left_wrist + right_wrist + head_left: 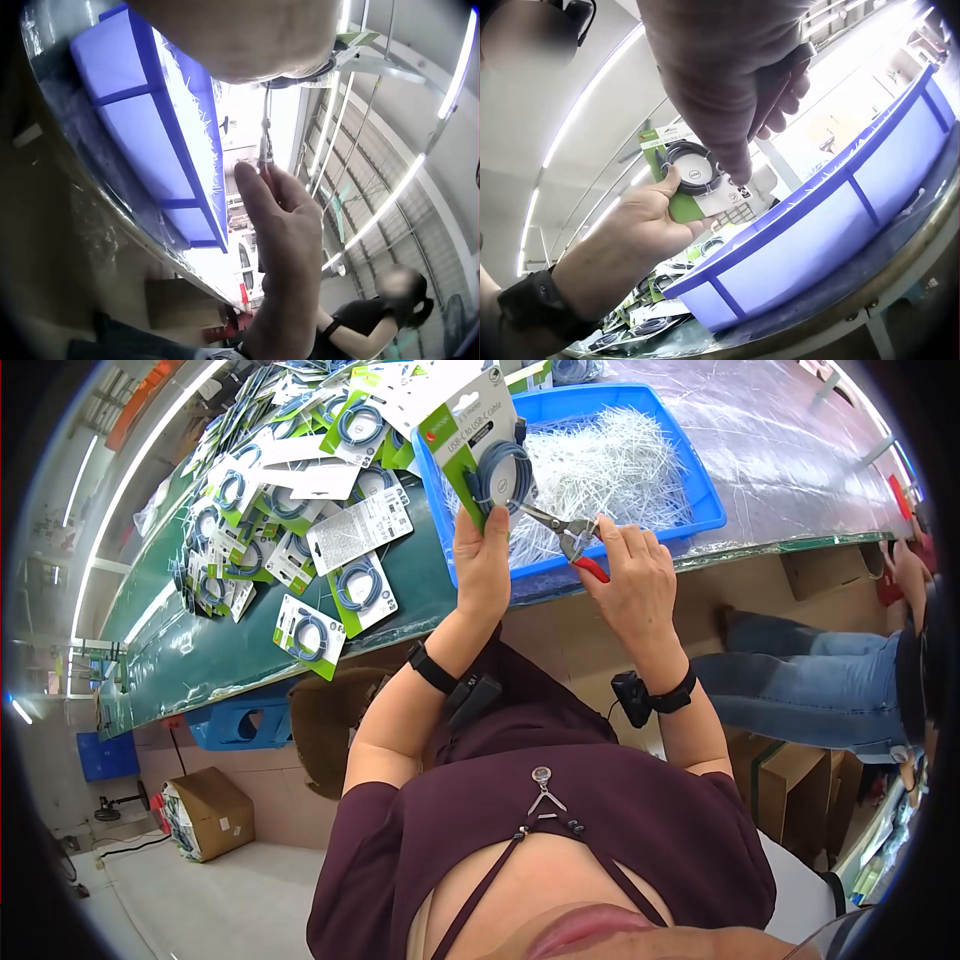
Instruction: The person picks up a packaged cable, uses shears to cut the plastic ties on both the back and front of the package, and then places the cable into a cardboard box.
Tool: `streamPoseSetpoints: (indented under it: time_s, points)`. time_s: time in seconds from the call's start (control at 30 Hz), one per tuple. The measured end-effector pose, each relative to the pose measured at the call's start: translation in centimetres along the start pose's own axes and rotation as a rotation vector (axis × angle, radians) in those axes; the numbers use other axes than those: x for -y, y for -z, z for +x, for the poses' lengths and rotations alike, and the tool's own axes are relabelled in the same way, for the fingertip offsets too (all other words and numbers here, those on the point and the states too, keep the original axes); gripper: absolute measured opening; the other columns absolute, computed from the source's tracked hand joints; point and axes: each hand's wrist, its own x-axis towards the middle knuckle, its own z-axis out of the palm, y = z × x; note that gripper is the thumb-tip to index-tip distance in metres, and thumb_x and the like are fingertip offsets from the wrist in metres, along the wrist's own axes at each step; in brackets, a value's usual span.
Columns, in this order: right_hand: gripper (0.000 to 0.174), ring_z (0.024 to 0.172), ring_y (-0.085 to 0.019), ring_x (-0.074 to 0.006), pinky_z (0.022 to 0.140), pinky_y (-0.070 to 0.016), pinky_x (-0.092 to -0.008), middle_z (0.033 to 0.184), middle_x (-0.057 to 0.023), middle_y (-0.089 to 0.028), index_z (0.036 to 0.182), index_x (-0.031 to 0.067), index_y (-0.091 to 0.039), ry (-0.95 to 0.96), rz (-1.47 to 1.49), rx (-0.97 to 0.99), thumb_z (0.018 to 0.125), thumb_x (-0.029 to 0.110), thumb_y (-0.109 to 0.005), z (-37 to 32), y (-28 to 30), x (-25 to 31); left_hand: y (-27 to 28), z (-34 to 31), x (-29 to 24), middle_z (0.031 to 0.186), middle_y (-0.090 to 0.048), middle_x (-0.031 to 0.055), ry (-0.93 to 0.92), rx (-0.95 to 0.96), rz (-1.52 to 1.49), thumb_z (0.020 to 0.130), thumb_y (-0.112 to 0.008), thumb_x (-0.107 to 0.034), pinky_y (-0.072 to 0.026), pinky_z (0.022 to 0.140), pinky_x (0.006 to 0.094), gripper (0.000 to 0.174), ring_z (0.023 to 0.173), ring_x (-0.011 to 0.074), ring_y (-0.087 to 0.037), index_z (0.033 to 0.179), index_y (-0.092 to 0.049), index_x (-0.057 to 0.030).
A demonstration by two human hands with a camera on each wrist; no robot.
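My left hand (484, 568) pinches the lower edge of a green and white retail card (450, 435) and holds it upright. A coiled blue-grey USB-C cable (503, 472) is fastened to its front. My right hand (637, 582) grips a pair of small cutting pliers (573, 536) with red handles. Their tips reach the side of the card, close to the coil. In the right wrist view, the left thumb presses on the card front beside the coiled cable (695, 169). The left wrist view shows the right hand (285, 225) round the pliers' handles.
Under the hands stands a blue plastic bin (712, 505) filled with thin white clippings (620, 465). Many carded cables (358, 585) lie heaped to the left on the green table (160, 660). Cardboard boxes (215, 815) sit below. Another person in jeans (820, 690) stands at right.
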Motion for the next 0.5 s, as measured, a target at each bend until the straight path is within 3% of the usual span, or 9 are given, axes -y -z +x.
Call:
streamPoseSetpoints:
  time_s: [0.17, 0.3, 0.4, 0.5]
  points:
    - [0.058, 0.087, -0.057, -0.0226, 0.074, -0.0436, -0.035, 0.091, -0.0055, -0.059, 0.119, 0.0068, -0.059, 0.04, -0.101, 0.034, 0.067, 0.025, -0.08, 0.7, 1.6, 0.5, -0.4, -0.7, 1.0, 0.125, -0.055, -0.0008, -0.124, 0.006, 0.174, 0.099, -0.054, -0.016, -0.0358, 0.098, 0.0245, 0.036, 0.113, 0.008, -0.047, 0.133, -0.048, -0.0049]
    - [0.058, 0.086, -0.057, -0.0229, 0.072, -0.0436, -0.0344, 0.09, -0.0056, -0.059, 0.119, 0.0065, -0.059, 0.072, -0.138, 0.044, 0.067, 0.023, -0.08, 0.7, 2.2, 0.3, -0.3, -1.1, 1.1, 0.125, -0.055, -0.0003, 0.094, -0.022, -0.113, 0.099, -0.053, -0.016, -0.0348, 0.099, 0.025, 0.036, 0.112, 0.0085, -0.048, 0.133, -0.048, -0.0061]
    - [0.054, 0.083, -0.057, -0.0238, 0.07, -0.044, -0.034, 0.089, -0.0062, -0.059, 0.118, 0.0056, -0.059, 0.094, -0.111, 0.045, 0.069, 0.021, -0.079, 0.7, 1.8, -0.4, 0.0, -0.8, 1.2, 0.123, -0.057, -0.0008, 0.037, -0.024, -0.005, 0.099, -0.054, -0.017, -0.039, 0.096, 0.0253, 0.032, 0.111, 0.0097, -0.051, 0.13, -0.05, -0.0105]
    - [0.047, 0.076, -0.058, -0.0221, 0.067, -0.0459, -0.0317, 0.089, -0.0075, -0.059, 0.116, 0.003, -0.058, -0.088, 0.448, 0.183, 0.074, 0.015, -0.077, 0.3, -0.6, -1.8, -1.0, 0.0, -1.2, 0.122, -0.057, -0.0009, 0.131, -0.077, -0.215, 0.098, -0.055, -0.018, -0.0421, 0.094, 0.0272, 0.03, 0.111, 0.0114, -0.053, 0.128, -0.051, -0.0127]
